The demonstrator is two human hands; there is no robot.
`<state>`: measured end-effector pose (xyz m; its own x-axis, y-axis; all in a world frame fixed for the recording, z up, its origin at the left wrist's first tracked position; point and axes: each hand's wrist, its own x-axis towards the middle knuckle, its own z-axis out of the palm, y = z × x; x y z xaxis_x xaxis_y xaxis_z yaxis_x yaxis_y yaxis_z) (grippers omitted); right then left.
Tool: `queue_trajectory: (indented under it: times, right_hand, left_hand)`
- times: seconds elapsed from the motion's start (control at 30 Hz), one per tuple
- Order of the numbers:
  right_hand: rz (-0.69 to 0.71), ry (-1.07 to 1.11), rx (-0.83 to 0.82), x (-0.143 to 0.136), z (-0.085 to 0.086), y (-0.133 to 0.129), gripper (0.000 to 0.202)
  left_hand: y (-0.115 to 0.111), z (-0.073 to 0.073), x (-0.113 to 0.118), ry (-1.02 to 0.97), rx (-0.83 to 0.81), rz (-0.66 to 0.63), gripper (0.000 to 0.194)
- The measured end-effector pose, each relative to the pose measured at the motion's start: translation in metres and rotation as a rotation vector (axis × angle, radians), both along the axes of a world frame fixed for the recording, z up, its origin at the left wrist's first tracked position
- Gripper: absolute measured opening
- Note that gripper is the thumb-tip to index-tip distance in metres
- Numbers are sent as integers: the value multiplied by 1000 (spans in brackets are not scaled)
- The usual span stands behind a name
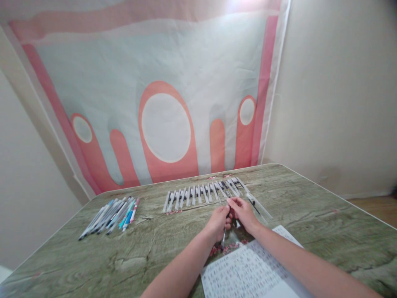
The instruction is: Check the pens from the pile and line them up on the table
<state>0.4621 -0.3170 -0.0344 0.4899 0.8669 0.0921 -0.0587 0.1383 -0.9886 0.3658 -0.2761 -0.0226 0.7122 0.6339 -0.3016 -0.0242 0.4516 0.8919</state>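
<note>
Both hands meet over the table just behind the written sheet. My left hand [218,221] is closed on a slim pen [223,236], whose lower end points down toward the sheet. My right hand [243,213] has its fingers pinched at the pen's upper end, touching the left fingers. Just beyond the hands lies a long row of clear pen parts [194,195], with dark pieces among them. To the right of the right hand, a thin dark refill [254,205] and clear tubes [263,209] lie slanted on the table.
A sheet covered in writing [245,271] lies under the forearms at the front. On the left of the wood-patterned table [124,265] is a pile of pens [107,217], with blue and pink markers [134,212] at its right. A printed cloth [201,54] hangs behind.
</note>
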Motion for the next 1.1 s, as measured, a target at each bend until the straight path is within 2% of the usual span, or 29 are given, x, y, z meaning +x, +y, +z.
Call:
queue_trajectory:
  times: [0.1, 0.23, 0.63, 0.83, 0.97, 1.1]
  right_hand:
    - [37, -62, -12, 0, 1, 0, 34]
    - [4, -107, -12, 1, -1, 0, 34]
    - [51, -27, -83, 6, 0, 4, 36]
    - [34, -5, -111, 10, -4, 8, 36]
    - [-85, -38, -74, 30, 3, 14, 38]
    - [-121, -321, -51, 67, 11, 17, 37]
  left_hand:
    - [-3, -7, -1, 10, 21, 17, 28]
    - [-3, -10, -3, 42, 31, 4, 31]
    - [-5, -2, -7, 36, -6, -13, 34]
    - [0, -7, -7, 2, -39, 50, 31]
    - [5, -12, -6, -66, -78, 72, 12]
    - [5, -13, -6, -108, -75, 100, 16]
